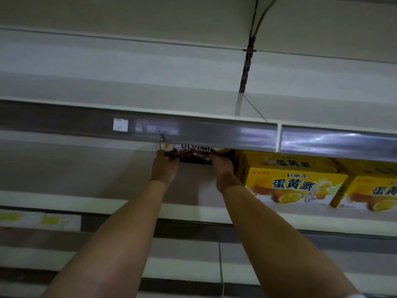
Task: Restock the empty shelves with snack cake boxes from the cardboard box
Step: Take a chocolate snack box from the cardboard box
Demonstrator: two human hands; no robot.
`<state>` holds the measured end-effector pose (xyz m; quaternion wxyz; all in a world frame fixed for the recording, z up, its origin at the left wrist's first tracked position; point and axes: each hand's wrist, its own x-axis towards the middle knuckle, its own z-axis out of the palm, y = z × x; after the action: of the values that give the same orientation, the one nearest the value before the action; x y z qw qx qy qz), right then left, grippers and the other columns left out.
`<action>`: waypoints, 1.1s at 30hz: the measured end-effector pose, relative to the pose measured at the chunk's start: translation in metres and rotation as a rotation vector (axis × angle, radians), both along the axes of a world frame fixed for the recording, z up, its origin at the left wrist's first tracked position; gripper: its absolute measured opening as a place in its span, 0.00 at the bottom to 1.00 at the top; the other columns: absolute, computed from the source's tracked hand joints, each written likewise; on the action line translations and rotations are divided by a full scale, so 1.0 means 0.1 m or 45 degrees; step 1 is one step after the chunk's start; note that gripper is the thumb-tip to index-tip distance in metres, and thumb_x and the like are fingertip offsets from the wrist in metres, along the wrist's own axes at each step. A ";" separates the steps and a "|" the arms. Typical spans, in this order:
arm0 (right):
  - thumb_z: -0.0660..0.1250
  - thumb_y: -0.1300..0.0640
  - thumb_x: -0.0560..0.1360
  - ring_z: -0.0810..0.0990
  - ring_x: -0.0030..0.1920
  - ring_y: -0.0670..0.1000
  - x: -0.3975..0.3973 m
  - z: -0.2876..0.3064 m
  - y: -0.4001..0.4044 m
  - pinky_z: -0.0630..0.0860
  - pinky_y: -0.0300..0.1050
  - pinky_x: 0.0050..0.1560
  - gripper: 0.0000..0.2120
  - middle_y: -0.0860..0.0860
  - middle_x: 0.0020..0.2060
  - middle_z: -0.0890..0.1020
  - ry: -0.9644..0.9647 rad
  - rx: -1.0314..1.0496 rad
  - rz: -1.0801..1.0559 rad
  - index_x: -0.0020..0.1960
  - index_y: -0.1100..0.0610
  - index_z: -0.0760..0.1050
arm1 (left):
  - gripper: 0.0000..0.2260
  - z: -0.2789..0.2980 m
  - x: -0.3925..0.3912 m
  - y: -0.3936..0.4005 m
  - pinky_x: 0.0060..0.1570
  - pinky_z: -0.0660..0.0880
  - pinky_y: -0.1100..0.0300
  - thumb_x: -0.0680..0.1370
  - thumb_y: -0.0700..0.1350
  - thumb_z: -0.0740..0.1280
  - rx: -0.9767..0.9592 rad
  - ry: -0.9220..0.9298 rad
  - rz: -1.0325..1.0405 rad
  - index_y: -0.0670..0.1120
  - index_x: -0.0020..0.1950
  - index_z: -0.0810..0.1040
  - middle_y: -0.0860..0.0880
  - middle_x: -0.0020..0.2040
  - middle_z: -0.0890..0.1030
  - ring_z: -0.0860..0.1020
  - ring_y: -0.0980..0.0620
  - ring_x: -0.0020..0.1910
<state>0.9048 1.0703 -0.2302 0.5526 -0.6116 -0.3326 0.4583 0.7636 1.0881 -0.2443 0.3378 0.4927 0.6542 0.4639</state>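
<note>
Both arms reach up; left hand and right hand grip a dark snack cake box beside yellow boxes on the shelf.

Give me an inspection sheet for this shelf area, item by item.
Surface: pale shelf, bare left of the hands.
Job's things: brown box held deep on the shelf, top hidden by the price rail; yellow boxes beside it on the right.
Clutter: white tag on the rail.
Grippers: left hand and right hand grip the brown box's ends.
Cables: dark cable at the upright.
Surroundings: upper shelves hold nothing seen.
</note>
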 end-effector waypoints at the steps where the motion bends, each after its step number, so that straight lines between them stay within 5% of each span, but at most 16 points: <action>1: 0.65 0.58 0.78 0.70 0.52 0.52 0.03 0.02 -0.05 0.64 0.42 0.50 0.21 0.57 0.63 0.75 -0.029 -0.016 0.035 0.68 0.65 0.69 | 0.19 0.04 0.01 -0.08 0.58 0.70 0.54 0.79 0.44 0.64 -0.017 0.090 -0.016 0.41 0.68 0.68 0.39 0.64 0.76 0.74 0.40 0.62; 6: 0.60 0.50 0.81 0.72 0.52 0.51 0.09 0.03 -0.33 0.67 0.40 0.51 0.18 0.52 0.52 0.76 -0.344 -0.067 0.189 0.65 0.61 0.71 | 0.23 0.13 0.05 -0.40 0.65 0.67 0.55 0.80 0.44 0.62 -0.140 0.272 -0.086 0.43 0.74 0.63 0.41 0.70 0.71 0.70 0.42 0.68; 9: 0.61 0.49 0.80 0.71 0.50 0.53 0.10 0.04 -0.50 0.68 0.45 0.55 0.09 0.50 0.42 0.72 -0.361 -0.156 0.197 0.53 0.55 0.68 | 0.22 0.16 0.08 -0.57 0.63 0.66 0.56 0.81 0.46 0.60 -0.203 0.385 -0.097 0.42 0.74 0.63 0.41 0.70 0.70 0.70 0.42 0.68; 13: 0.62 0.46 0.79 0.75 0.60 0.60 0.10 0.03 -0.72 0.70 0.48 0.61 0.15 0.59 0.55 0.77 -0.383 -0.199 0.184 0.56 0.58 0.72 | 0.19 0.18 0.11 -0.81 0.61 0.67 0.58 0.83 0.47 0.57 -0.230 0.471 -0.154 0.41 0.72 0.66 0.41 0.70 0.71 0.70 0.43 0.66; 17: 0.58 0.41 0.79 0.71 0.66 0.60 0.20 0.05 -1.13 0.66 0.51 0.68 0.29 0.59 0.66 0.73 -0.438 -0.201 0.143 0.70 0.61 0.67 | 0.21 0.12 0.08 -0.95 0.68 0.64 0.54 0.83 0.49 0.56 -0.190 0.446 -0.254 0.41 0.73 0.66 0.42 0.73 0.68 0.68 0.42 0.69; 23: 0.52 0.41 0.81 0.73 0.63 0.58 0.39 0.00 -1.77 0.69 0.48 0.59 0.28 0.60 0.64 0.74 -0.528 -0.166 -0.063 0.69 0.61 0.69 | 0.18 0.11 0.10 -1.45 0.57 0.70 0.52 0.83 0.48 0.54 -0.021 0.508 -0.381 0.40 0.66 0.73 0.40 0.63 0.76 0.74 0.41 0.60; 28: 0.54 0.42 0.81 0.73 0.64 0.60 0.57 -0.11 -2.45 0.70 0.52 0.64 0.27 0.60 0.64 0.75 -0.540 -0.146 -0.305 0.68 0.62 0.70 | 0.14 0.14 0.21 -1.88 0.50 0.73 0.53 0.82 0.47 0.57 0.129 0.533 -0.424 0.42 0.58 0.77 0.42 0.54 0.79 0.76 0.42 0.52; 33: 0.55 0.41 0.80 0.70 0.68 0.59 0.88 -0.24 -3.24 0.67 0.54 0.68 0.29 0.58 0.68 0.71 -0.476 -0.284 -0.402 0.72 0.61 0.66 | 0.15 -0.01 0.55 -2.28 0.49 0.73 0.54 0.82 0.49 0.57 0.093 0.503 -0.677 0.43 0.60 0.77 0.42 0.56 0.80 0.77 0.43 0.54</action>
<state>0.9931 0.7467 -0.2540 0.4754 -0.7871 -0.2766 0.2793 0.8184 0.8597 -0.2456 0.2956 0.7386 0.5383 0.2781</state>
